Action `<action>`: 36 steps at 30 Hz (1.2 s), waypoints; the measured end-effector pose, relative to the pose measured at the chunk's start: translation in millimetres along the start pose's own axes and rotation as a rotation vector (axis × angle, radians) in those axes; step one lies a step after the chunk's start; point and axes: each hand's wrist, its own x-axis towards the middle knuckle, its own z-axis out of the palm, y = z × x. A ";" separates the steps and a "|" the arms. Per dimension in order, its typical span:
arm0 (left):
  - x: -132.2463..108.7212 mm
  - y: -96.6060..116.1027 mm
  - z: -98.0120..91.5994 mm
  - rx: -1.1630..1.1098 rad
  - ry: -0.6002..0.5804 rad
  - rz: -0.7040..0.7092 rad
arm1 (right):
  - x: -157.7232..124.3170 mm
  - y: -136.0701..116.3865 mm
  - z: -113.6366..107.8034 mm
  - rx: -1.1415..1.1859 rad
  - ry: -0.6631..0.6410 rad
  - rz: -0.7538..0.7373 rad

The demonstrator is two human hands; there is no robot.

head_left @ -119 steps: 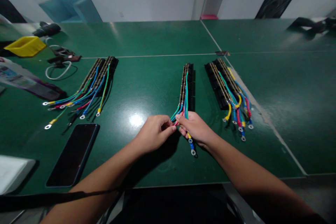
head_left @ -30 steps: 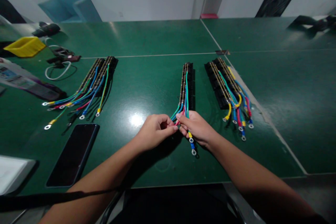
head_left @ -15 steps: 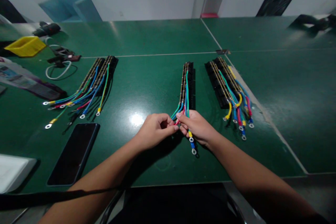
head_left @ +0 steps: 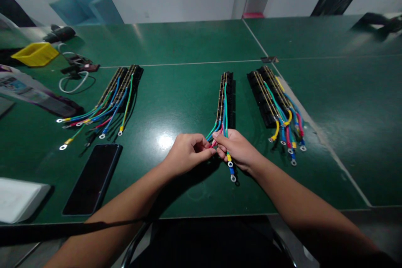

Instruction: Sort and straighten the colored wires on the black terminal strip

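In the middle of the table lies a black terminal strip with brass-coloured rails, and its green, blue and red wires run toward me. My left hand pinches a red wire between thumb and forefinger. Close beside it, my right hand is closed around the same wire bundle, thumb on top near the red wire. From the right hand's grip hang a yellow-sleeved ring terminal and a blue-sleeved ring terminal. The ends of the other wires are hidden by my fingers.
More wired strips lie at left and right, their ring terminals pointing toward me. A phone, white box, plastic pack, yellow bin and cable occupy the left side of the green table.
The view has shifted slightly, so the things on the table appear a little higher and farther right. Both hands keep their hold on the wires, with hardly any movement.
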 end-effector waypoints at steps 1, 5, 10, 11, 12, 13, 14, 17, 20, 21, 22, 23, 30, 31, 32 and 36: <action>-0.2 -0.4 0.4 0.022 0.009 0.024 | 0.1 -0.1 0.1 0.000 0.003 -0.001; -0.9 -2.3 1.2 0.134 0.032 0.145 | 0.1 -0.5 0.3 0.004 0.005 -0.009; -0.2 -2.5 1.0 0.203 0.027 0.209 | -0.5 -1.5 0.2 -0.001 -0.006 0.006; 0.0 -2.3 0.9 0.190 0.022 0.200 | -0.5 -1.5 0.2 0.001 -0.007 0.009; 0.1 -2.0 0.9 0.169 0.020 0.183 | -0.3 -1.3 0.0 0.004 -0.007 0.007; 0.1 -1.8 1.0 0.146 0.019 0.161 | 0.0 -0.9 -0.2 0.009 -0.007 0.003; 0.0 -1.8 1.1 0.121 0.020 0.137 | 0.3 -0.5 -0.5 0.013 -0.008 -0.002; -0.5 -2.5 1.7 0.068 0.020 0.089 | 1.3 0.8 -1.2 0.006 -0.012 -0.006; -0.5 -3.6 1.9 0.075 0.020 0.108 | 1.3 0.2 -1.0 0.005 -0.010 -0.005; -0.5 -3.9 1.8 0.095 0.022 0.125 | 1.1 -0.4 -0.6 0.012 -0.009 -0.008; -0.5 -4.1 1.6 0.121 0.025 0.145 | 0.7 -1.1 -0.2 0.018 -0.009 -0.011; -0.5 -4.2 1.4 0.147 0.024 0.165 | 0.3 -1.8 0.3 0.023 -0.008 -0.011; -0.5 -5.3 1.9 0.128 0.034 0.147 | 0.2 -1.6 0.5 0.015 0.008 -0.004; -0.4 -5.7 2.3 0.104 0.034 0.129 | 0.5 -1.0 0.1 0.006 0.008 -0.004; -0.4 -6.1 2.7 0.081 0.032 0.118 | 0.9 -0.4 -0.4 -0.002 0.007 -0.003; -0.6 -7.5 3.0 0.055 0.030 0.121 | 1.2 -0.1 -1.0 0.004 0.000 0.003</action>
